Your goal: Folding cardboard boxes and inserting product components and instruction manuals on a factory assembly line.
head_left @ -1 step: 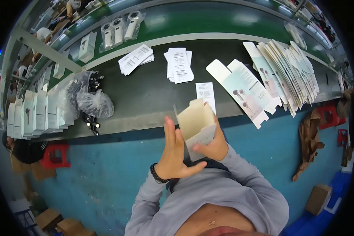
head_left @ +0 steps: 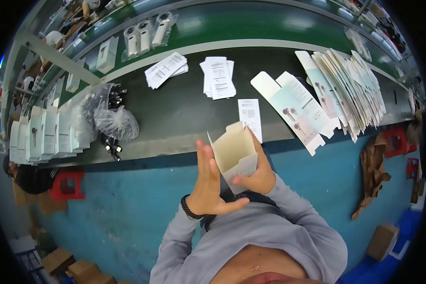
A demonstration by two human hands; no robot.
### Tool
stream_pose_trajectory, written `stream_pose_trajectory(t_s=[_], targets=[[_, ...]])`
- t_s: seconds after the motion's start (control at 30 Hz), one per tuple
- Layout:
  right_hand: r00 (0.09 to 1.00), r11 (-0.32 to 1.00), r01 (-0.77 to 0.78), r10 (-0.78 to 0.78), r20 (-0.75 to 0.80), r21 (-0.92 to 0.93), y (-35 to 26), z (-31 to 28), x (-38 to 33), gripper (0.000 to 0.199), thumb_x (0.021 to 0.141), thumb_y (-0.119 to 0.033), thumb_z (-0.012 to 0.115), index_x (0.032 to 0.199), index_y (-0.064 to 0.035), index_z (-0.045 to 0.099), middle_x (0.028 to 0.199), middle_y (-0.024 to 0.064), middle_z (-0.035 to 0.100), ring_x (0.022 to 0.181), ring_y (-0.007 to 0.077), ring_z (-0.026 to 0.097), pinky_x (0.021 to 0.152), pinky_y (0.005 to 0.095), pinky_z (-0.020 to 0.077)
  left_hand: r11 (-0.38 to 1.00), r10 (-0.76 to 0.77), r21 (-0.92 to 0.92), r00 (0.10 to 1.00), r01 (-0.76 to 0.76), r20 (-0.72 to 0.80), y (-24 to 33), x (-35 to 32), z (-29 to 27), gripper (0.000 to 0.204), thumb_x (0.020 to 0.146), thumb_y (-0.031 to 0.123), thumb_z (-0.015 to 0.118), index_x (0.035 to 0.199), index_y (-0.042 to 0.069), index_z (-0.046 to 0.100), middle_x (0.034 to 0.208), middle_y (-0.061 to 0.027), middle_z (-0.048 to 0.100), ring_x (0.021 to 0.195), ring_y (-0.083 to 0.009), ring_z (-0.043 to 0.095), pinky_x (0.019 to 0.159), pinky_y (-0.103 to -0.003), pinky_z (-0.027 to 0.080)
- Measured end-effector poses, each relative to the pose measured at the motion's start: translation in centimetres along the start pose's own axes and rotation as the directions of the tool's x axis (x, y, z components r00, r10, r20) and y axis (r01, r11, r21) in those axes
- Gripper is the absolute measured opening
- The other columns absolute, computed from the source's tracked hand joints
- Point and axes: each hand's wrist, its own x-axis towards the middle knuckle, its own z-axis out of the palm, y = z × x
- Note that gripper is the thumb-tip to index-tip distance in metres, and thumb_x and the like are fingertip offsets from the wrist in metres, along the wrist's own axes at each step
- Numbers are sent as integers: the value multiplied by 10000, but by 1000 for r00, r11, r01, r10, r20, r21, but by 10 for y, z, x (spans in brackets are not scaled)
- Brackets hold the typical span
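Observation:
My right hand (head_left: 259, 171) is wrapped around a small white carton (head_left: 241, 166), thumb on the near face and fingers along its right side. The carton's top end stands open toward me, showing a cream inside with flaps sticking out. My left hand (head_left: 208, 182), with a dark braided bracelet at the wrist, has its fingers stretched out flat and its thumb apart. Its palm faces the carton's left side, close to a raised flap; whether it touches cannot be made out. Just beyond the carton lies a single printed leaflet (head_left: 250, 116) on the dark bench (head_left: 175, 123).
Flattened cartons (head_left: 296, 111) and a thick carton stack (head_left: 352, 94) lie right. Leaflet piles (head_left: 218, 78) sit mid-bench. Bagged cables (head_left: 116, 122) and upright filled boxes (head_left: 47, 137) stand left. Bagged white handheld devices (head_left: 146, 35) rest on a green surface behind. A red stool (head_left: 67, 184) stands on the floor.
The view has shifted slightly, so bench items appear a little further right. The carton's mouth has tilted very slightly; both hands keep nearly the same pose.

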Motion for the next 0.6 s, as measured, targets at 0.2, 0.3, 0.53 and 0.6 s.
stream_pose_trajectory(t_s=[0.2,0.3,0.53,0.6], targets=[[953,831,301,-283,111,-468,6,-7,0,916,733,-423,709,1380,-23,200,1186,154,451,1034,233,472,886,338,384,989,89,-122,995,-83,50,-7,10,-23,646,847,409,555,1334,36,350,1090,-134,578,1248,-462,309,1009,-599,127],[985,977,168,-161,-63,127,9,16,-4,783,788,-404,655,1337,-21,248,1183,172,448,1036,232,475,892,342,382,938,32,-338,988,-81,-149,-10,3,-3,552,863,286,557,1316,45,354,1045,-169,587,1166,-432,403,977,-545,268],[898,895,405,-350,-267,186,11,40,6,514,891,-347,513,1257,-33,337,1230,198,427,1084,247,440,906,360,370,891,116,-327,852,-317,-510,-6,14,16,598,736,-115,476,1255,104,275,887,-137,545,908,-282,538,756,-406,426],[901,929,367,-345,-262,41,14,34,1,409,903,-333,488,1173,-27,465,1251,206,414,1068,240,446,880,351,379,938,177,-207,898,-278,-403,-8,7,12,593,741,-83,499,1240,155,285,910,-116,510,852,-234,518,678,-376,412]])
